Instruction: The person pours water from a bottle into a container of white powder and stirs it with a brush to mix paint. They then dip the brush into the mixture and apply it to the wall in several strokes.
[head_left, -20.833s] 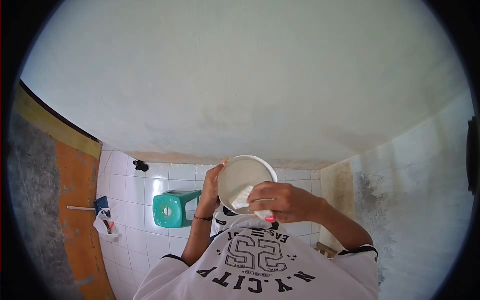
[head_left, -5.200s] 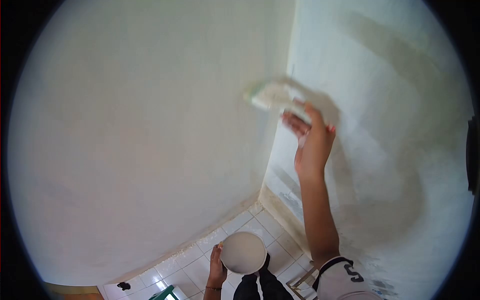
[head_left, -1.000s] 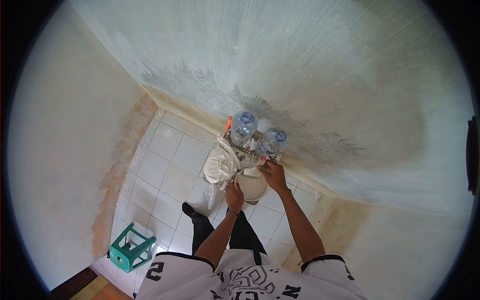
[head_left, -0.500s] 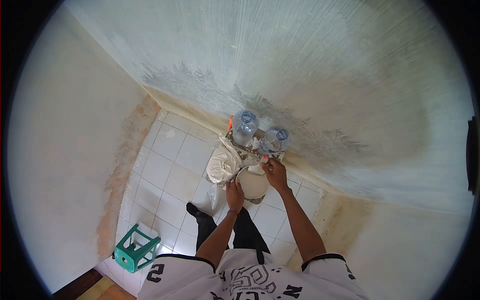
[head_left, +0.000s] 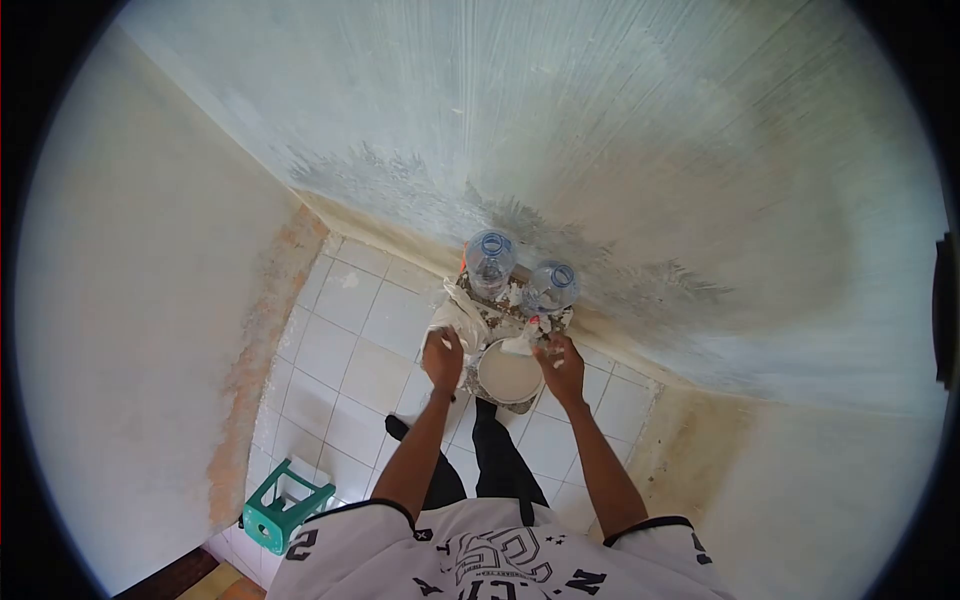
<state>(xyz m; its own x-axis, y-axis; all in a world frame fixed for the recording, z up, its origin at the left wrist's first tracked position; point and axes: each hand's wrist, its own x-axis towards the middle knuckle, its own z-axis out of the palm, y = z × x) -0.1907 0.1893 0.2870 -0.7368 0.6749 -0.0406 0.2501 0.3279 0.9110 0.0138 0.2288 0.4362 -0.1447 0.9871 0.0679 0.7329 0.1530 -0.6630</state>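
Note:
A round tub of off-white paste point(head_left: 510, 372) stands on a paint-spattered block below me. A spatula-like white tool with a red tip point(head_left: 517, 345) lies across its far right rim. My right hand point(head_left: 562, 370) is beside that rim, close to the tool but apart from its red end, fingers loosely spread. At the tub's left is a crumpled white plastic bag point(head_left: 462, 318). My left hand point(head_left: 442, 360) has its fingers curled at the near side of the bag, covering part of it.
Two clear water bottles, one left point(head_left: 490, 262) and one right point(head_left: 553, 286), stand behind the tub, near the patchy wall point(head_left: 620, 180). A green plastic stool point(head_left: 285, 510) is on the tiled floor point(head_left: 345, 350) at lower left. My dark-clad feet are just below the block.
My left hand has left the tub's rim and moved left and up to the bag. My right hand has drawn back from the tool's red end, toward the tub's right side.

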